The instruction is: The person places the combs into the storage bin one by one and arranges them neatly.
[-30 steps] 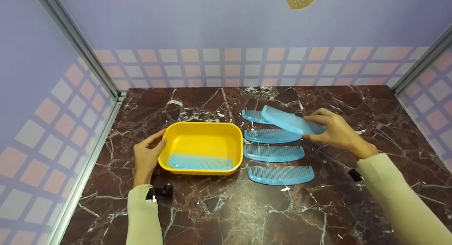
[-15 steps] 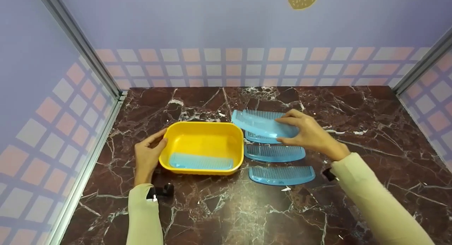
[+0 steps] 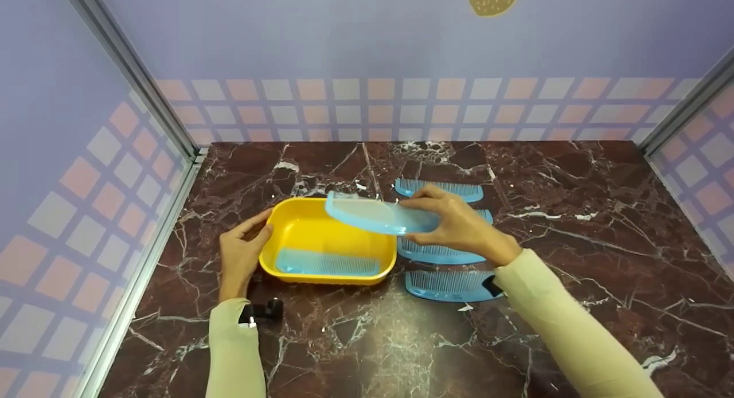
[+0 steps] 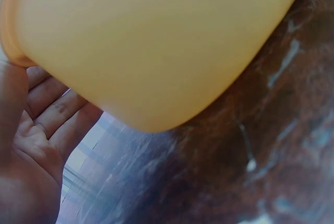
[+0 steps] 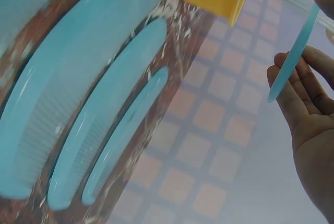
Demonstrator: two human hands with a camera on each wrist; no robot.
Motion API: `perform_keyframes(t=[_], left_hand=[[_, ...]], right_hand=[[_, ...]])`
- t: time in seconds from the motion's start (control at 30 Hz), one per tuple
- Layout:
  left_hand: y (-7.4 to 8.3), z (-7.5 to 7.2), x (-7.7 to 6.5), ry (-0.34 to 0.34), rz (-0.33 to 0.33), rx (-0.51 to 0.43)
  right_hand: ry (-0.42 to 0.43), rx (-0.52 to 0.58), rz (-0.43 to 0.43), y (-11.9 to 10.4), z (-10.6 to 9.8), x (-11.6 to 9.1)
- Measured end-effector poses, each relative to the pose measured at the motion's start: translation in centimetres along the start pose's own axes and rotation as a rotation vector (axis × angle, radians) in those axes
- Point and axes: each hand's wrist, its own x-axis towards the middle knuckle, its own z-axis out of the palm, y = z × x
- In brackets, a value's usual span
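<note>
My right hand (image 3: 456, 223) pinches a light-blue comb (image 3: 361, 214) between thumb and fingers, holding it tilted over the right part of a yellow plastic basin (image 3: 321, 226). In the right wrist view the held comb (image 5: 295, 59) shows edge-on between the fingertips. A second blue comb (image 3: 327, 263) lies inside the basin along its near wall. At the basin's left end, my left hand (image 3: 241, 252) rests its thumb and fingers against the outside. The left wrist view shows those extended fingers (image 4: 60, 112) partly hidden behind the basin wall (image 4: 151, 67).
Several more blue combs lie in a column right of the basin, including the farthest (image 3: 441, 188) and the nearest (image 3: 447, 286); my right hand and arm partly cover some. The dark red marble tabletop (image 3: 367, 346) meets a tile-patterned wall (image 3: 378, 105) behind and panels at both sides.
My right hand has carried the held comb leftward, from above the far combs to over the basin. The left hand and the basin have stayed in place.
</note>
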Motion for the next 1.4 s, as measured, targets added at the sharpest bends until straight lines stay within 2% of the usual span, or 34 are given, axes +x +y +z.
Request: perform_keyframes(t=[0.2,0.43,0.77,0.93,1.2,1.4], left_hand=[[0.0,0.0,-0.1,0.011,0.005,0.027],[0.2,0.0,-0.1,0.019,0.005,0.034],[-0.2,0.0,0.1,0.022,0.005,0.030],[-0.1,0.0,0.1,0.022,0.002,0.014],[0.0,0.1,0.0,0.018,0.008,0.039],[0.0,0.0,0.0,0.024,0.007,0.050]], right_hand=[[-0.027,-0.017,-0.028,-1.1,1.7,1.2],[-0.040,-0.047,-0.111,-1.9,3.9,2.2],[-0.118,-0.037,-0.056,-2.7,6.1,3.0],[-0.164,-0.047,-0.049,-2.6,6.8,3.2],[-0.246,-0.058,0.000,-2.3,7.8,3.3],[-0.276,-0.054,0.019,-2.2,8.4,3.6]])
